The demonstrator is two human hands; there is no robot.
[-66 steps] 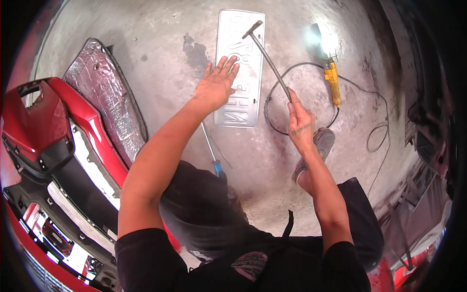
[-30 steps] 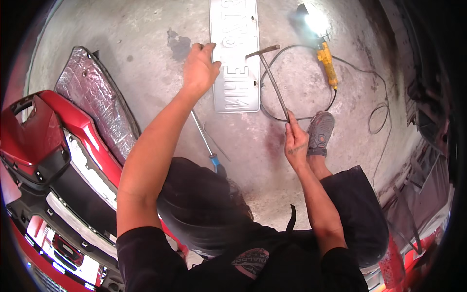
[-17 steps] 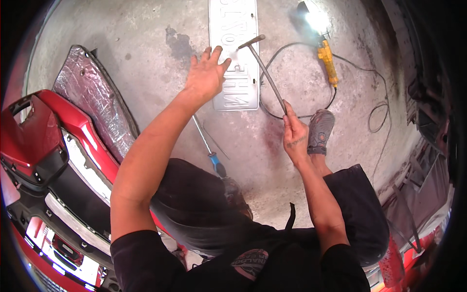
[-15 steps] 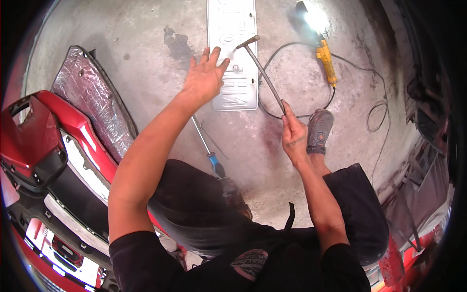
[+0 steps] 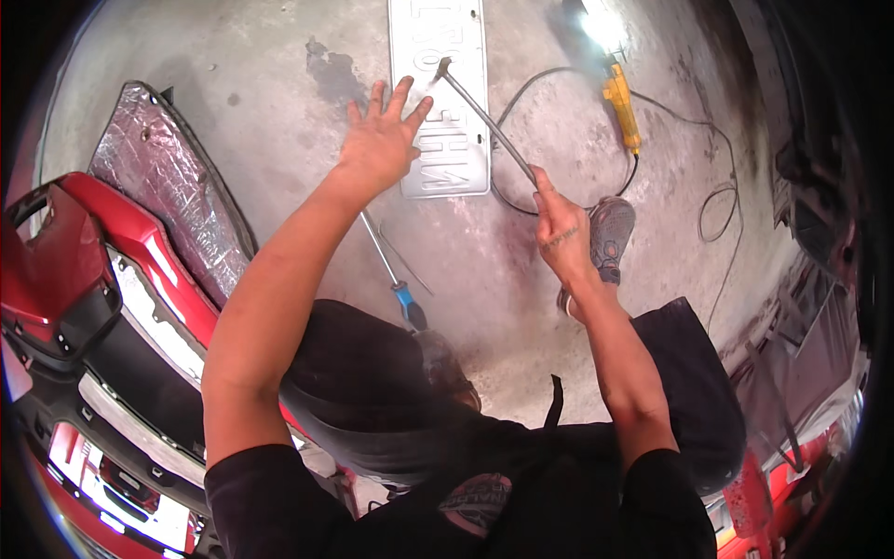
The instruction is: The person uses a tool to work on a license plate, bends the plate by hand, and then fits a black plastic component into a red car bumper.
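A white metal licence plate with embossed characters lies on the concrete floor, ahead of me. My left hand is open, fingers spread over the plate's left edge; whether they press on it is unclear. My right hand grips the lower end of a long steel rod with a short crosspiece at its top, like a T-shaped hammer. That crosspiece sits over the plate, just beyond my left fingertips. A screwdriver with a blue and black handle lies below my left hand, beside a thin rod.
A lit yellow work lamp lies at upper right, its cable looping across the floor. A foil-backed panel and red and black vehicle panels fill the left side. My foot is beside my right hand. Dark clutter lines the right edge.
My left fingers, curled at the plate's edge a second ago, are now spread. The tool's crosspiece has moved up and left and turned. My right hand has risen slightly.
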